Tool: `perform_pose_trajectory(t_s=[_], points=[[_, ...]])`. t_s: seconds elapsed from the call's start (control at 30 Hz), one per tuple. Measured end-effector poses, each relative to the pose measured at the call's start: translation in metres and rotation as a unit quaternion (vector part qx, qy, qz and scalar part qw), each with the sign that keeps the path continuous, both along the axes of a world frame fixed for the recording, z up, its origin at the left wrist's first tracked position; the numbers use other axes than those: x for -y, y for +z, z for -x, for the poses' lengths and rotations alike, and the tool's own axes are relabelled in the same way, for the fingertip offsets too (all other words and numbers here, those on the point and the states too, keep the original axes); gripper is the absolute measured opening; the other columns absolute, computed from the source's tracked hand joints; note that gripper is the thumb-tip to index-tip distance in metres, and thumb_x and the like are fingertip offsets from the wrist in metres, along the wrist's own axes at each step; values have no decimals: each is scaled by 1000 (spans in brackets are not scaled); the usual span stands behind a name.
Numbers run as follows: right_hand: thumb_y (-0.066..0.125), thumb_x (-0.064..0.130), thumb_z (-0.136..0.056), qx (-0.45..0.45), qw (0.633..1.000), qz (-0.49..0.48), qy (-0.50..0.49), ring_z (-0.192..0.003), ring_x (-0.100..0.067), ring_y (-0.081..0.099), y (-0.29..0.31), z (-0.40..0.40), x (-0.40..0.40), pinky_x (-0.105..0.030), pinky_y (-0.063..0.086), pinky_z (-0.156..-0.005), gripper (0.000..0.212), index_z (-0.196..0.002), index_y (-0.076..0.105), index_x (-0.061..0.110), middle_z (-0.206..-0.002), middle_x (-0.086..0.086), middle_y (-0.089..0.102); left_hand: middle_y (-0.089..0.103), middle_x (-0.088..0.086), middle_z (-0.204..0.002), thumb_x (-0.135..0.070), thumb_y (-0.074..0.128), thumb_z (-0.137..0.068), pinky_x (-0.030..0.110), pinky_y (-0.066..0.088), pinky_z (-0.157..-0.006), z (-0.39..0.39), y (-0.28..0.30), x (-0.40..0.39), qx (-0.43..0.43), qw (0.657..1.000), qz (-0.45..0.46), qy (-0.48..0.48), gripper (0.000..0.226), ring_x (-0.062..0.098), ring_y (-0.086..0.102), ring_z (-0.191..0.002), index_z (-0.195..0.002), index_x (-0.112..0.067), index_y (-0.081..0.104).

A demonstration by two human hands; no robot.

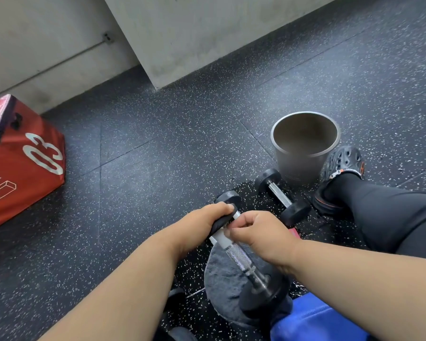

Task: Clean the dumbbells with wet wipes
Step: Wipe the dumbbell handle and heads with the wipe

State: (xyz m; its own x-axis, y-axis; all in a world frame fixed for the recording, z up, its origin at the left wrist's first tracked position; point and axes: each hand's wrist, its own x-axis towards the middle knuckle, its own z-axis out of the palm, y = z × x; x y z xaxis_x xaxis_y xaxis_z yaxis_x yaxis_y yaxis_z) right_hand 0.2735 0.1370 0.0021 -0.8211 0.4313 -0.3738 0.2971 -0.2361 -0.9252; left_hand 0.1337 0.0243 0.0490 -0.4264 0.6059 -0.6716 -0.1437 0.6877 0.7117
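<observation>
Your left hand curls around the far head of a dumbbell, gripping it. Your right hand pinches a white wet wipe wrapped on the handle just below that head. The dumbbell's near head rests on a grey towel on the floor. A second dumbbell lies beside a metal bucket.

Upper head of the held dumbbell hidden under the left hand, red box cut by the left edge — its lettering incomplete, blue object cut at bottom, shoe logo too small to read.
</observation>
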Motion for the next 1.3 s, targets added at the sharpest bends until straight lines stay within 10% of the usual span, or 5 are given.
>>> perform_pose_trajectory(t_s=[0.23,0.43,0.67,0.97,1.3], points=[[74,-3,-89,-14,993,116,32,-58,-7,55,-3,7,-2,-18,46,-59,23,-73,65,12,-62,4,63,71,-7,-73,-54,63,-95,35,43,-71,-5,5,-1,-32,999,-2,-9,34,5,61,-55,-97,-22,75],[61,11,-97,-33,967,251,24,-65,-10,59,-10,12,-5,-20,47,-61,13,-85,66,15,-71,1,65,82,1,-100,-68,67,-76,55,47,-113,-8,9,-2,-51,998,10,-20,57,20,72,-92,-103,-20,82],[66,-8,-95,-42,962,268,17,-68,-10,69,-10,9,-3,-19,53,-58,19,-103,67,9,-82,-5,74,80,-1,-103,-68,62,-79,61,44,-114,-8,13,-2,-69,997,6,-46,58,20,70,-95,-104,-19,78],[73,2,-94,-29,981,168,96,-97,-12,76,-7,11,3,-21,54,-88,17,-110,78,1,-102,-6,81,79,5,-116,-72,64,-77,60,44,-115,-8,12,-2,-82,995,1,-49,63,27,72,-111,-112,-22,79],[86,12,-83,42,986,-2,164,-71,-10,65,0,6,-4,-24,52,-72,12,-85,75,15,-76,3,71,74,-6,-96,-70,68,-68,42,49,-96,-11,14,-3,-73,997,-1,-25,56,11,66,-81,-102,-27,79]])
